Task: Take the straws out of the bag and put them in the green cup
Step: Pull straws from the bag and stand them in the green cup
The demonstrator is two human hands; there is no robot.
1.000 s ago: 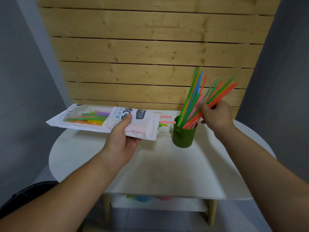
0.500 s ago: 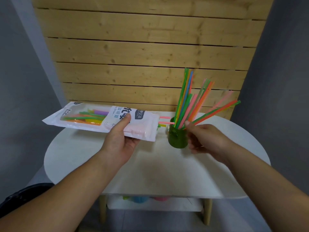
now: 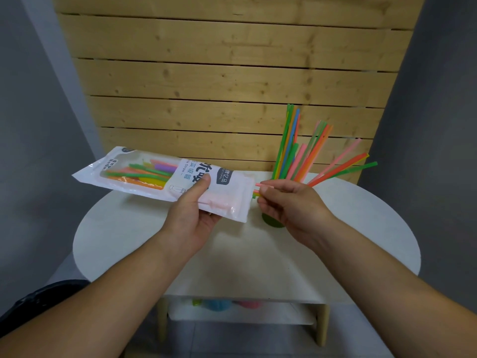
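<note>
My left hand [image 3: 192, 218] grips a white plastic straw bag [image 3: 144, 178] above the white table [image 3: 361, 228], thumb on top. Coloured straws show through the bag's clear window. A few straw tips [image 3: 259, 191], pink and green, stick out of the bag's right open end. My right hand [image 3: 289, 205] pinches those tips with its fingertips. Behind my right hand stands the green cup [image 3: 271, 223], mostly hidden, only its base showing. Several coloured straws [image 3: 296, 153] fan up and to the right out of the cup.
A wooden slat wall [image 3: 232, 86] rises behind the round table. Grey walls flank it on both sides. A lower shelf [image 3: 240, 310] under the table holds a few coloured items. A dark object [image 3: 38, 298] lies at the lower left.
My right hand let go of the straws in the cup, which fanned out, and moved left to the bag's open end, where it now pinches the protruding straw tips. The bag stayed in my left hand.
</note>
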